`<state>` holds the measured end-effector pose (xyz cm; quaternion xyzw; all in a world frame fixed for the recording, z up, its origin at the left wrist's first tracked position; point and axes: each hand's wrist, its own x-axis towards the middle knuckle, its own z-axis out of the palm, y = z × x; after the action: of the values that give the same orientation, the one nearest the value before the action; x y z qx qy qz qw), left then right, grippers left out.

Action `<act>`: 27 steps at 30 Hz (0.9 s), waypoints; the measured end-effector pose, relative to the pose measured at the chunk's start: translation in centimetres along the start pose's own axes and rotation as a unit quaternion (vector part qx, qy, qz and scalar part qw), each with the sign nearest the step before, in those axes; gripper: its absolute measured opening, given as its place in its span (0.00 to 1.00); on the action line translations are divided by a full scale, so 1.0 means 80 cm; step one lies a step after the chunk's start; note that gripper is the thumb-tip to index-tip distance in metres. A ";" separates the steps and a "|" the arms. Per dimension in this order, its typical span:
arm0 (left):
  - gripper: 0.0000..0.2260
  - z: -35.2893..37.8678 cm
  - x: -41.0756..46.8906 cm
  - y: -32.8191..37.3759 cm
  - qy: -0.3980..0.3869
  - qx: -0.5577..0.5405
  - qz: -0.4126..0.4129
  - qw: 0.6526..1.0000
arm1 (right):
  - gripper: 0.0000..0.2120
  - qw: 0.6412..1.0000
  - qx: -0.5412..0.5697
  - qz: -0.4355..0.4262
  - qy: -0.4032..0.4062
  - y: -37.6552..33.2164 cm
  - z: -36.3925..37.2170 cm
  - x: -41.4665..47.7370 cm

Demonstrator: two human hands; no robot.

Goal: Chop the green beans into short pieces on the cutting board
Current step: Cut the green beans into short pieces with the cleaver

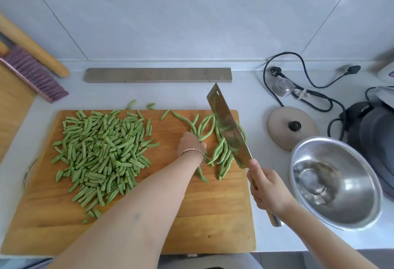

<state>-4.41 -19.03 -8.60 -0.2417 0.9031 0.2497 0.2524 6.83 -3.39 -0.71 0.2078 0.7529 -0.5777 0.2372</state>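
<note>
I worry about my left hand [191, 145]. It rests on the whole beans [221, 151] at the cutting board's [191, 215] two o'clock, its fingers hidden, so I cannot tell if it grips them. The cleaver [228, 128], clutched in my right hand [266, 187], hangs tilted just beside it. A hasty stroke could nick fingers or scatter beans. Cut pieces [102, 151] pile at nine o'clock. The steel bowl [358, 172] at four o'clock looks empty.
</note>
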 end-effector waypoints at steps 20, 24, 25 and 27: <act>0.17 -0.077 -0.121 -0.164 -0.078 0.227 0.212 0.947 | 0.23 1.000 0.002 0.002 0.007 0.019 0.015 -0.022; 0.21 -0.032 -0.133 -0.186 -0.051 0.344 0.230 0.909 | 0.23 1.000 -0.020 0.019 -0.010 0.039 0.029 -0.029; 0.22 -0.024 -0.132 -0.186 -0.045 0.358 0.228 0.904 | 0.23 0.999 -0.022 0.024 -0.015 0.043 0.031 -0.031; 0.23 -0.015 -0.128 -0.182 -0.020 0.381 0.229 0.895 | 0.23 0.999 -0.034 0.031 -0.021 0.048 0.033 -0.034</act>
<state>11.09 -27.57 -6.58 0.0918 0.9542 -0.0582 0.2786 11.59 -5.09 -2.63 0.2103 0.7604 -0.5481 0.2777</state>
